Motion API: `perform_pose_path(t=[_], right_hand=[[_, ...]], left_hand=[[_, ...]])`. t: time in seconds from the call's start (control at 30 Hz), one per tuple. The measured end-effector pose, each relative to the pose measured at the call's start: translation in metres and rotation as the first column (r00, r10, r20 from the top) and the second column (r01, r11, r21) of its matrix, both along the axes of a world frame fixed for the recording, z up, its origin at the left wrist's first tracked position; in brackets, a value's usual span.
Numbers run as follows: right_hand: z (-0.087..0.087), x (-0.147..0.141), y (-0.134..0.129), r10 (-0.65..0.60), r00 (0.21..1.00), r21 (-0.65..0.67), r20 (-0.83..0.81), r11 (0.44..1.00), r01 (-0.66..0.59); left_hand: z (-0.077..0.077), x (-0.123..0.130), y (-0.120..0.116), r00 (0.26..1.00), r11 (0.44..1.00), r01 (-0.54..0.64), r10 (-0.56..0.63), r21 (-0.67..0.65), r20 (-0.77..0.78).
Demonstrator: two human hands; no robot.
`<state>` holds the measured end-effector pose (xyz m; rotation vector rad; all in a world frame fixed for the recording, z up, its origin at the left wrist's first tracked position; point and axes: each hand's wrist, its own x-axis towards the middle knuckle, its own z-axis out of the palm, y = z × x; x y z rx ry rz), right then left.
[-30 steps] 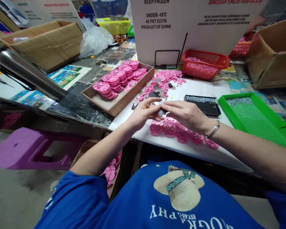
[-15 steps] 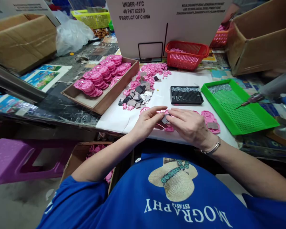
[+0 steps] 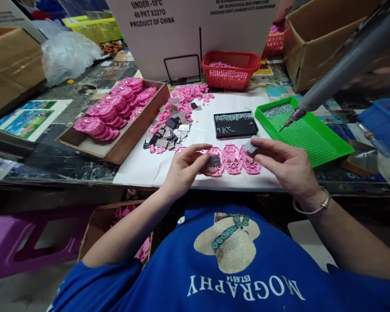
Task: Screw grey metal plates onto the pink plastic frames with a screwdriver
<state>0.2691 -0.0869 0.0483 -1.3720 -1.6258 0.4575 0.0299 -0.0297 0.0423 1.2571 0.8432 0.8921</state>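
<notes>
My right hand (image 3: 287, 167) pinches a small light-grey plate (image 3: 249, 145) between thumb and fingertips, above the rightmost pink plastic part (image 3: 251, 165). To its left lies another pink part (image 3: 233, 160) with a round middle. My left hand (image 3: 185, 169) has thumb and forefinger apart, its fingertips beside a dark grey plate (image 3: 215, 161) that appears to rest on a pink part. More pink parts in this row are partly hidden behind the left hand.
Loose grey and black plates (image 3: 169, 132) lie beside a pink heap (image 3: 190, 93). Around them stand a cardboard tray (image 3: 139, 125) of stacked pink parts, a black screw tray (image 3: 235, 134), a red basket (image 3: 230, 78) and a green tray (image 3: 331, 149). An electric screwdriver (image 3: 307, 104) hangs at right.
My hands have moved apart. The right hand has gone right with a grey plate, over the rightmost pink part. The view has shifted, and the screwdriver shows larger.
</notes>
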Motion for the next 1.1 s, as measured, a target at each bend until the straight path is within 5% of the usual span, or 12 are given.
perform_pose_path(t=[0.1,0.27,0.47,0.73,0.9,1.1], right_hand=[[-0.005,0.023,-0.013,-0.162,0.960,0.153,0.227,0.980,0.129],[-0.024,0.033,-0.020,-0.244,0.780,0.337,0.576,0.940,0.045],[-0.036,0.023,-0.006,-0.307,0.736,0.436,0.603,0.900,0.018],[-0.047,0.024,-0.002,-0.265,0.613,0.379,0.744,0.924,-0.061],[-0.043,0.024,-0.007,-0.203,0.635,0.329,0.745,0.941,-0.085],[-0.031,0.008,-0.004,-0.153,0.795,0.473,0.587,0.862,-0.184]], left_hand=[[-0.004,-0.008,0.004,1.000,1.000,-0.016,0.016,-0.023,0.001],[-0.009,-0.006,0.004,0.999,0.998,-0.041,0.041,-0.039,-0.009],[-0.009,0.006,0.000,0.997,0.998,-0.067,0.067,0.016,-0.026],[-0.015,0.018,0.003,0.997,0.994,-0.078,0.077,0.080,0.019],[-0.017,0.025,0.004,0.995,0.998,-0.057,0.057,-0.003,0.080],[-0.015,0.032,0.002,0.988,0.990,-0.001,0.023,-0.140,0.154]])
